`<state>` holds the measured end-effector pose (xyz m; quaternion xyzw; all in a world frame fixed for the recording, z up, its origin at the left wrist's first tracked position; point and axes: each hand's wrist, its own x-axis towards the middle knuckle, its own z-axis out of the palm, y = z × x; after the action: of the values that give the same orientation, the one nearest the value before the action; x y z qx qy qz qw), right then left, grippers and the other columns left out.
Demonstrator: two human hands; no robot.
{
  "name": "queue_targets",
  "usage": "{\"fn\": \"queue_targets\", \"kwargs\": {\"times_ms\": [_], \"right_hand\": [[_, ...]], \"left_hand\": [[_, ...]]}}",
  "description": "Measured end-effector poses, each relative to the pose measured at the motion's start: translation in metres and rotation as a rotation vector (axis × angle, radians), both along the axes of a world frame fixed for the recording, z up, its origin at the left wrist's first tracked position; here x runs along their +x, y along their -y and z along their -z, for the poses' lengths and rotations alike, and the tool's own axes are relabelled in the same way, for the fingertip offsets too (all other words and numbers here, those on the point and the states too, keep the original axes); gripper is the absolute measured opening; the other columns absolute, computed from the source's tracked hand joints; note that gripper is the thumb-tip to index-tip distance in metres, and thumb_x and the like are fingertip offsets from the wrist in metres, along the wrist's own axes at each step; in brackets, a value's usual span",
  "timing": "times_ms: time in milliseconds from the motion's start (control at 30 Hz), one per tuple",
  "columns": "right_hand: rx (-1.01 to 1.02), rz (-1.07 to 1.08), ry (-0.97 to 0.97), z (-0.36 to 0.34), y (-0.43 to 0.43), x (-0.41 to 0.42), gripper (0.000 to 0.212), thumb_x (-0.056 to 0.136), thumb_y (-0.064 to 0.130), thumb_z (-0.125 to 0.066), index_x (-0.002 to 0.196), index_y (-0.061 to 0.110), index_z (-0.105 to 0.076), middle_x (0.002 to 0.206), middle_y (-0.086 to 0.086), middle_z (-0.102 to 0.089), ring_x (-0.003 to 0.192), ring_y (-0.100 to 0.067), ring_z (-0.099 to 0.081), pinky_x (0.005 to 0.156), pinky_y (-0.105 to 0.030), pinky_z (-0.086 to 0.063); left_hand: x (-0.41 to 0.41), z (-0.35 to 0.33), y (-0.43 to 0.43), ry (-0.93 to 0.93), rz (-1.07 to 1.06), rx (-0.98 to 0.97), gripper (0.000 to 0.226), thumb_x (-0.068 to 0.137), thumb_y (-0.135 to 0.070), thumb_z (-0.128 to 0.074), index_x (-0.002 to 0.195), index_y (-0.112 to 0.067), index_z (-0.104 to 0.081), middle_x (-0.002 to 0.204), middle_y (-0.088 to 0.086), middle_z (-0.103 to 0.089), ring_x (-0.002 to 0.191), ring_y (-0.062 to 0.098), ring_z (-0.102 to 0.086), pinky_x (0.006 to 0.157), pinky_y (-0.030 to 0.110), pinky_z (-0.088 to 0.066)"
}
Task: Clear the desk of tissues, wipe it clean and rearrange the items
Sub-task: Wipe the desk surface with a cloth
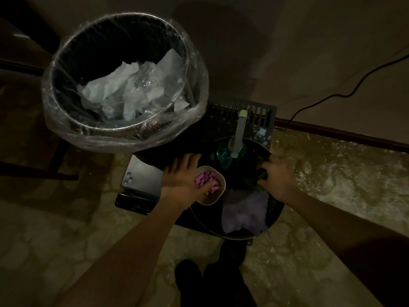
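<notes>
Beneath you, a worn patterned floor (66, 229) runs to a dark red skirting board (343, 135) at the foot of a plain wall (309, 41), where a black cable (345, 94) trails down. A grey slatted panel (261, 111) stands near the wall. Nearer you and to its left lies a flat dark case (143, 173) with three small screws.

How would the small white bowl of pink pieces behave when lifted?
The small white bowl looks rigid, so it should keep its shape. The pink pieces lie loose inside, so tilting may spill them. Being small, it is probably light.
</notes>
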<state>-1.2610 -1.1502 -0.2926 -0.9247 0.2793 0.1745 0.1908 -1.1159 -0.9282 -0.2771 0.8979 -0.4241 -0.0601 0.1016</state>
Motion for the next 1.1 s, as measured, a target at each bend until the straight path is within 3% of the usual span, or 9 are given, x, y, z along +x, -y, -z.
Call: {"fn": "queue_targets", "kwargs": {"times_ms": [133, 233, 333, 433, 567, 733, 967, 1100], "right_hand": [[0.127, 0.094, 0.197, -0.009, -0.002, -0.013, 0.034, 0.071, 0.006, -0.077, 0.104, 0.007, -0.067, 0.108, -0.016, -0.051, 0.100, -0.034, -0.051, 0.085, -0.037, -0.044], [0.175, 0.080, 0.292, -0.026, -0.006, -0.018, 0.029, 0.069, 0.002, -0.078, 0.096, 0.007, -0.068, 0.100, -0.015, -0.052, 0.092, -0.030, -0.053, 0.076, -0.031, -0.040], [0.198, 0.040, 0.335, -0.051, -0.011, -0.019, 0.027, 0.071, 0.001, -0.078, 0.095, 0.006, -0.068, 0.099, -0.014, -0.053, 0.089, -0.024, -0.053, 0.075, -0.027, -0.039], [0.197, 0.049, 0.372, -0.077, -0.020, -0.020, 0.026, 0.073, 0.002, -0.077, 0.096, 0.005, -0.067, 0.098, -0.011, -0.052, 0.088, -0.021, -0.051, 0.073, -0.023, -0.036], [0.180, 0.029, 0.412, -0.123, -0.049, -0.028, 0.024, 0.074, 0.000, -0.075, 0.096, 0.005, -0.066, 0.093, -0.007, -0.048, 0.085, -0.020, -0.047, 0.064, -0.015, -0.032], [0.128, 0.014, 0.473, -0.198, -0.114, -0.031, 0.027, 0.072, 0.000, -0.076, 0.097, 0.001, -0.066, 0.095, -0.015, -0.054, 0.088, -0.024, -0.051, 0.072, -0.030, -0.038], [0.187, -0.116, 0.542, -0.305, -0.254, -0.001, 0.026, 0.075, 0.006, -0.076, 0.099, 0.006, -0.065, 0.097, -0.006, -0.050, 0.090, -0.020, -0.051, 0.075, -0.027, -0.037], [0.292, -0.237, 0.574, -0.365, -0.346, 0.034, 0.023, 0.076, 0.006, -0.075, 0.092, 0.018, -0.063, 0.099, -0.002, -0.050, 0.092, -0.019, -0.053, 0.078, -0.024, -0.042]], "left_hand": [[0.001, -0.010, 0.000, 0.013, -0.004, -0.008, 0.078, 0.071, -0.071, -0.045, 0.119, -0.012, -0.061, 0.111, 0.009, -0.065, 0.088, 0.033, -0.065, 0.071, 0.041, -0.055], [-0.001, -0.022, 0.000, -0.018, -0.015, 0.009, 0.079, 0.069, -0.071, -0.045, 0.120, -0.013, -0.059, 0.111, 0.009, -0.064, 0.089, 0.034, -0.065, 0.071, 0.042, -0.055], [-0.007, -0.040, -0.003, -0.075, -0.038, 0.019, 0.082, 0.071, -0.071, -0.056, 0.131, -0.016, -0.054, 0.125, 0.007, -0.058, 0.105, 0.033, -0.059, 0.085, 0.043, -0.050], [-0.012, -0.058, -0.012, -0.097, -0.037, 0.126, 0.087, 0.078, -0.072, -0.056, 0.146, -0.024, -0.031, 0.144, 0.001, -0.039, 0.126, 0.027, -0.043, 0.100, 0.040, -0.038], [-0.021, -0.095, -0.047, -0.103, -0.060, 0.120, 0.087, 0.080, -0.073, -0.053, 0.147, -0.025, -0.026, 0.145, -0.001, -0.036, 0.129, 0.024, -0.040, 0.101, 0.040, -0.037], [-0.033, -0.163, -0.121, -0.080, -0.053, 0.041, 0.085, 0.082, -0.072, -0.051, 0.149, -0.026, -0.025, 0.148, -0.004, -0.034, 0.133, 0.021, -0.039, 0.106, 0.040, -0.036], [-0.035, -0.284, -0.277, 0.028, -0.212, -0.009, 0.081, 0.083, -0.073, -0.047, 0.148, -0.029, -0.025, 0.146, -0.007, -0.035, 0.132, 0.016, -0.038, 0.105, 0.035, -0.036], [-0.031, -0.341, -0.388, 0.086, -0.339, 0.025, 0.080, 0.083, -0.074, -0.046, 0.147, -0.030, -0.028, 0.144, -0.005, -0.038, 0.130, 0.018, -0.039, 0.104, 0.036, -0.035]]}}
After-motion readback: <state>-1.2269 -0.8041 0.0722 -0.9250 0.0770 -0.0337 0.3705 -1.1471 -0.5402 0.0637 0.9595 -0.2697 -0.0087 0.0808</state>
